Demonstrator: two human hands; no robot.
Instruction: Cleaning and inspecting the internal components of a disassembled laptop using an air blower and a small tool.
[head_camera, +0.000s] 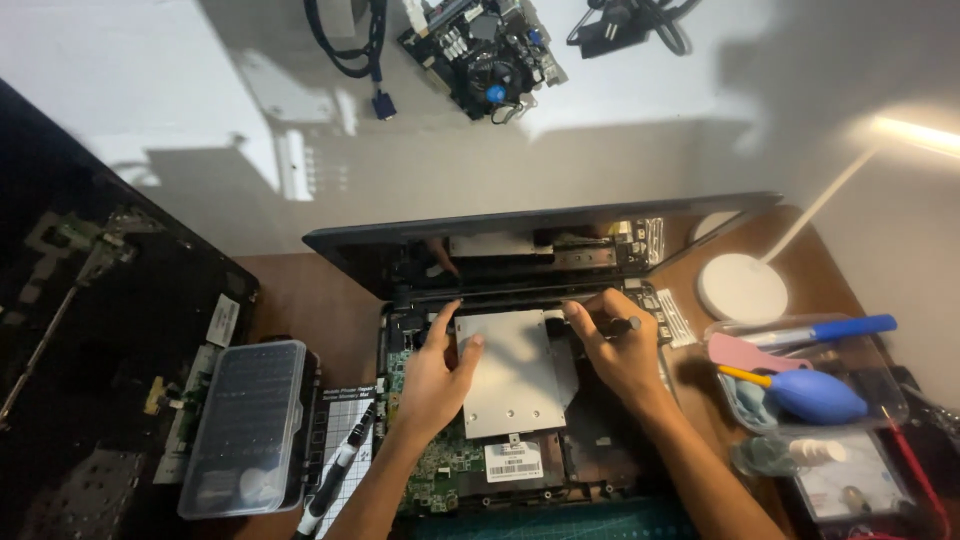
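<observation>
- Head view is showing an opened laptop (520, 400) lying on the bench (300, 300), its lid tilted up just beyond the fingers and its circuit boards bared.
- The left hand (435, 375) is resting on the left edge of a silver optical drive (510, 375) seated in the chassis; its fingers (447, 318) are spread apart, the thumb pressing on the drive's top plate, clamped on nothing.
- The right hand (620, 350) is closing its fingers round a dark screwdriver (612, 325), held across the drive's far right corner, with its fingertips touching that edge.
- The drive is looking like a thin, flat, stiff metal box, probably light; its bare sheet-metal top is likely slippery and easy to dent, so the side edges, where the fingers are already sitting, are seeming the safer hold rather than the middle of the plate.
- The green board (440, 465) just below the left fingers is probably fragile and is best left untouched.
- Left of the left fingers a clear bit case (245, 425) and a pen-shaped driver (335, 475) are lying; right of the right fingers a white lamp base (742, 287) and a tray with a blue blower (815, 395) are standing.
</observation>
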